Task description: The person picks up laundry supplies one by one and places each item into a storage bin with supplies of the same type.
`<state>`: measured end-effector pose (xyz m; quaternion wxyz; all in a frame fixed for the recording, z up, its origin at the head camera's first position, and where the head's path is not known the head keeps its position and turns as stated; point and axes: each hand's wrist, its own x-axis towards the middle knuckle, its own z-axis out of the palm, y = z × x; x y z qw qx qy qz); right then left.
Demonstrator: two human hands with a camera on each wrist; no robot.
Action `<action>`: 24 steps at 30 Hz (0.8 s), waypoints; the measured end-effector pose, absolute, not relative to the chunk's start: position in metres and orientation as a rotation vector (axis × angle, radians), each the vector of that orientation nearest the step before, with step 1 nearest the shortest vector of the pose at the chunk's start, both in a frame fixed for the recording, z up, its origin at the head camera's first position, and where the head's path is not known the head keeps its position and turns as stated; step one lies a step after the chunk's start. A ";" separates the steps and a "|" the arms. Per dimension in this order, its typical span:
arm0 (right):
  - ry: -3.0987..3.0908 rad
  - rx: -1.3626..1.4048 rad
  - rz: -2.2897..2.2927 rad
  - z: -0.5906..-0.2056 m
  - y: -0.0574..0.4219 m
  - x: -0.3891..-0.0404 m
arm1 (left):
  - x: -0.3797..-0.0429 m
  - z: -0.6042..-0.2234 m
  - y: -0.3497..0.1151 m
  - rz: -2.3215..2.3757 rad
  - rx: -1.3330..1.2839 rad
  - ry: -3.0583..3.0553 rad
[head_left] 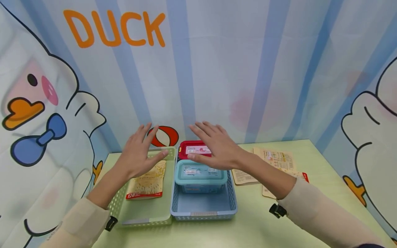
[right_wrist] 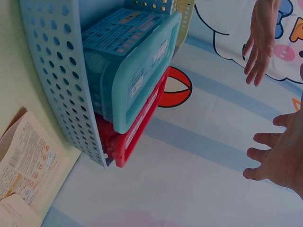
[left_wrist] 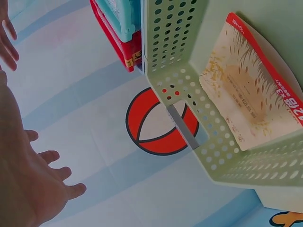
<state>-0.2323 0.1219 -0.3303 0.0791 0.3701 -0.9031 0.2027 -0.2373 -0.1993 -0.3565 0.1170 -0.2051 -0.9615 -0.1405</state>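
My left hand (head_left: 138,154) hovers over the green basket (head_left: 145,212) with its fingers spread and nothing in them. Inside that basket lies a beige pouch (head_left: 147,182) with a red bottom strip. To the right, my right hand (head_left: 217,146) is held above the blue basket (head_left: 203,205), fingers extended, holding nothing. A teal-lidded box (head_left: 201,175) sits in the blue basket, in front of a red-lidded box (head_left: 189,148). In the right wrist view both boxes, the teal one (right_wrist: 128,71) and the red one (right_wrist: 142,127), stand within the perforated wall.
Several beige pouches (head_left: 277,160) lie on the pale green table (head_left: 257,220), right of the blue basket, partly hidden by the right forearm. A striped curtain (head_left: 217,69) with duck drawings hangs behind the table and along its sides.
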 end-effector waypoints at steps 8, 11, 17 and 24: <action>-2.679 1.045 0.545 -0.335 0.138 -0.235 | -0.238 -0.361 -0.193 -0.365 -0.610 -2.822; -2.686 1.024 0.553 -0.339 0.145 -0.237 | -0.237 -0.365 -0.190 -0.355 -0.608 -2.839; -2.704 0.992 0.541 -0.345 0.160 -0.241 | -0.235 -0.376 -0.171 -0.368 -0.605 -2.842; -2.718 1.017 0.555 -0.344 0.174 -0.242 | -0.235 -0.384 -0.146 -0.437 -0.655 -2.820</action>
